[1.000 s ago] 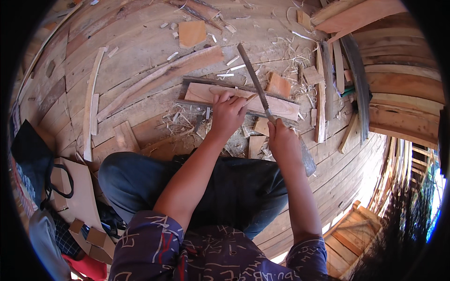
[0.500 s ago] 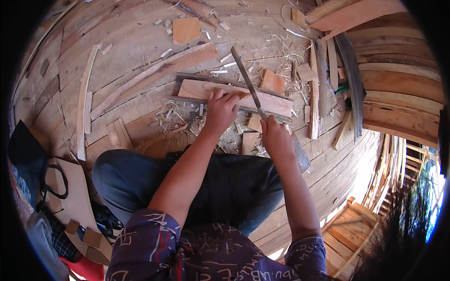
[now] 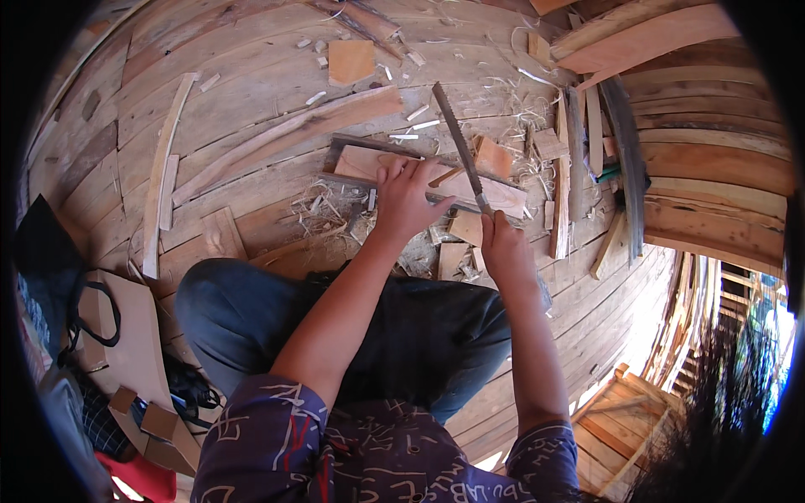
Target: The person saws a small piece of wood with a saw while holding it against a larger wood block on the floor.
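My right hand (image 3: pixel 507 243) is closed round the handle of a narrow handsaw (image 3: pixel 457 134). The blade points up and away to the left, its toothed edge crossing above a pale plank (image 3: pixel 495 194). That plank lies on a darker, worn board (image 3: pixel 335 159) on the floor. My left hand (image 3: pixel 409 199) rests over the plank's middle with the thumb spread away from the fingers. A short thin wooden stick (image 3: pixel 446 177) sits on the plank between my left hand and the blade; the hand does not appear closed on it.
Wood shavings (image 3: pixel 314 205) and offcuts (image 3: pixel 493 157) litter the plank floor around the work. Long strips (image 3: pixel 172 168) lie at left, timber boards (image 3: pixel 713 168) rise at right. A cardboard box (image 3: pixel 134 335) stands at lower left, a wooden frame (image 3: pixel 625 427) at lower right.
My left hand has opened, its thumb spreading away from the fingers near the stick. The saw stays in my right hand at a similar slant. The whole view has shifted slightly.
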Available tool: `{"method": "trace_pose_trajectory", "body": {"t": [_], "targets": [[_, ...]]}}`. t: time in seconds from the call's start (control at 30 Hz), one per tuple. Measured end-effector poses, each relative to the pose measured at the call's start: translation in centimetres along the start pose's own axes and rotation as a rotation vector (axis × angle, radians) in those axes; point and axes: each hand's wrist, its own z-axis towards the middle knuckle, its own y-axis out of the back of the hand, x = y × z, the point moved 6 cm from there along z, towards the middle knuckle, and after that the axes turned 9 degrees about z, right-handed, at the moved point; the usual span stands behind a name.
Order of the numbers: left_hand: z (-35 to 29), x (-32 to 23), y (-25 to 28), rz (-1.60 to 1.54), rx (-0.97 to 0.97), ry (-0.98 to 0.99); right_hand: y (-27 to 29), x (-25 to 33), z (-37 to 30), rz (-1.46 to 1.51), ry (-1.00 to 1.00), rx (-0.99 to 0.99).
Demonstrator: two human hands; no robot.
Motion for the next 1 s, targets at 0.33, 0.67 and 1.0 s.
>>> {"method": "trace_pose_trajectory", "body": {"t": [0.33,0.67,1.0], "targets": [[1.0,0.4,15.8,-0.107,0.035,0.169,-2.3,-0.6,0.1,0.055,0.037,0.004],[-1.9,6.3,17.2,0.302,0.537,0.268,-1.4,0.8,-1.2,0.123,0.030,-0.101],[-0.4,-0.4,9.8,0.008,0.310,-0.180,2.3,4.9,-6.3,0.321,0.110,-0.076]]}}
